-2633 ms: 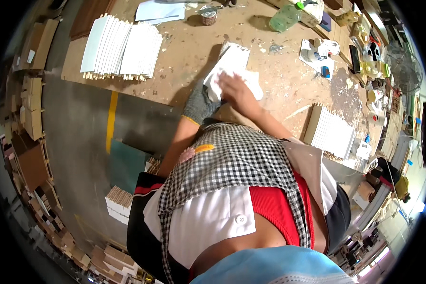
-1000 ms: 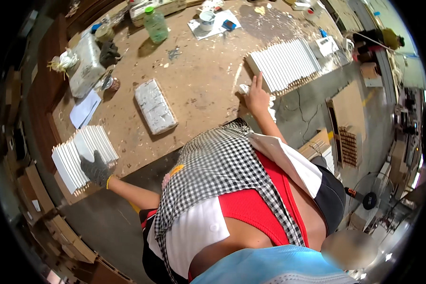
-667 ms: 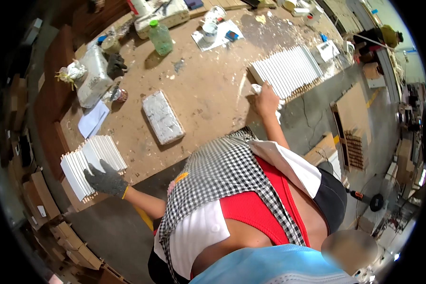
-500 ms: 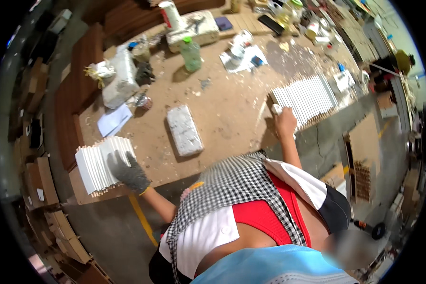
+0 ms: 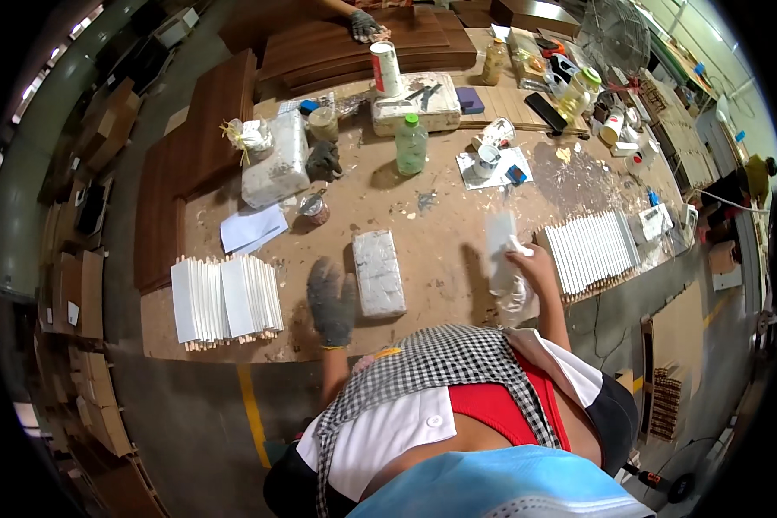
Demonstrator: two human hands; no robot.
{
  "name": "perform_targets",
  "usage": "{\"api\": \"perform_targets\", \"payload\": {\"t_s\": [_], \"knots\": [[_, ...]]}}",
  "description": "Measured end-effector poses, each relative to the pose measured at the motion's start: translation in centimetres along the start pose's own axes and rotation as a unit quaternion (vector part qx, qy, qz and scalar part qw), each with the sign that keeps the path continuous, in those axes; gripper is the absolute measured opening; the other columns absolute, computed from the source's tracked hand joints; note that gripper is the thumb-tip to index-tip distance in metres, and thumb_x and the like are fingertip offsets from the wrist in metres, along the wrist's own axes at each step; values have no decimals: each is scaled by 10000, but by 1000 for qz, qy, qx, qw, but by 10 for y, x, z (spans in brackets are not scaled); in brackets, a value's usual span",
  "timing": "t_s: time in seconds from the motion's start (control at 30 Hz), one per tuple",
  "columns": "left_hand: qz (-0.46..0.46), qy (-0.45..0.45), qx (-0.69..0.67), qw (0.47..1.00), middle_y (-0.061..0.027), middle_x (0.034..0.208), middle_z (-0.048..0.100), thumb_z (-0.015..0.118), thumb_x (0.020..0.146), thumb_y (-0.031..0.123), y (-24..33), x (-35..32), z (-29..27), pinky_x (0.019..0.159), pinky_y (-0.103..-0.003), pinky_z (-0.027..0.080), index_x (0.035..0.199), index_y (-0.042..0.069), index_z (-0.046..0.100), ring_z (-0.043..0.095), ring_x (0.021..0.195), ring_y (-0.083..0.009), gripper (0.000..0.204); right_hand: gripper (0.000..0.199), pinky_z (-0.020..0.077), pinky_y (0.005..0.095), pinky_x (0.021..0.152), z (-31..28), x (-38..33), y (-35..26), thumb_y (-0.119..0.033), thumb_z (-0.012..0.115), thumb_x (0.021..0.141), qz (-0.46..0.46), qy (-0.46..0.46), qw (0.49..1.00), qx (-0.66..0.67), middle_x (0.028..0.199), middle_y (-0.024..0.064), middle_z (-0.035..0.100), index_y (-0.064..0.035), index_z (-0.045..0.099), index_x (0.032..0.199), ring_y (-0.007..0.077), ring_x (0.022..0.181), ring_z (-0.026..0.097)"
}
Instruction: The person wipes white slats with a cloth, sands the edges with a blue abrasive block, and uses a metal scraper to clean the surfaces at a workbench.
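Note:
My left hand (image 5: pixel 331 302), in a grey glove, is over the table just left of a white-wrapped block (image 5: pixel 378 273). Its fingers are stretched out and hold nothing. My bare right hand (image 5: pixel 537 266) is closed on a crumpled white cloth (image 5: pixel 518 299), whose lower part hangs toward the table's near edge. A pale flat strip (image 5: pixel 499 235), blurred, shows just beyond those fingers; whether they grip it too is unclear. Right of that hand lies a row of white slats (image 5: pixel 589 250). Far to the left, more white slats (image 5: pixel 205 300) lie in two overlapping groups.
A green-capped bottle (image 5: pixel 411 147) stands mid-table, with a white cup (image 5: pixel 486 161) on paper to its right. Behind are a wrapped block (image 5: pixel 436 108) with tools and a black phone (image 5: pixel 545 112). Another person's gloved hand (image 5: pixel 367 27) rests by brown panels (image 5: pixel 354 52).
My left hand has left the left slats and moved right, beside the block. My right hand has drawn back from the right slats with the cloth. The view has shifted, showing more of the far side.

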State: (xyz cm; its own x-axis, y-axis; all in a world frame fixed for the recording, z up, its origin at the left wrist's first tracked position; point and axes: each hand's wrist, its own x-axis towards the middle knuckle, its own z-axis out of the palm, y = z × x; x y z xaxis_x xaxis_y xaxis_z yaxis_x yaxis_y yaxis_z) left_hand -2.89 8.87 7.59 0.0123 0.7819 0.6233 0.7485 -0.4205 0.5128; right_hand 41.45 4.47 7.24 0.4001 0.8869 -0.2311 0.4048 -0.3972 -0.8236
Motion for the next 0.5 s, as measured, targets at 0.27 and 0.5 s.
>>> {"api": "perform_targets", "payload": {"t_s": [0.27,0.5], "knots": [[-80,-119,-144,979,-225,1362,566,633,984,245,43,-32,33,1069,-454,436,1276,-3,598,540,1265,-379,385,453,511,255,547,157,-30,-124,-342,720,919,215,-325,890,236,1006,93,687,0,646,1207,125,750,648],[-129,-173,-130,968,-249,1470,443,725,910,324,42,-66,35,1092,-479,400,1319,43,582,470,1330,-400,516,572,590,304,695,155,-37,-108,-317,791,875,138,-372,898,191,1082,187,711,56,610,1270,213,908,698]]}}
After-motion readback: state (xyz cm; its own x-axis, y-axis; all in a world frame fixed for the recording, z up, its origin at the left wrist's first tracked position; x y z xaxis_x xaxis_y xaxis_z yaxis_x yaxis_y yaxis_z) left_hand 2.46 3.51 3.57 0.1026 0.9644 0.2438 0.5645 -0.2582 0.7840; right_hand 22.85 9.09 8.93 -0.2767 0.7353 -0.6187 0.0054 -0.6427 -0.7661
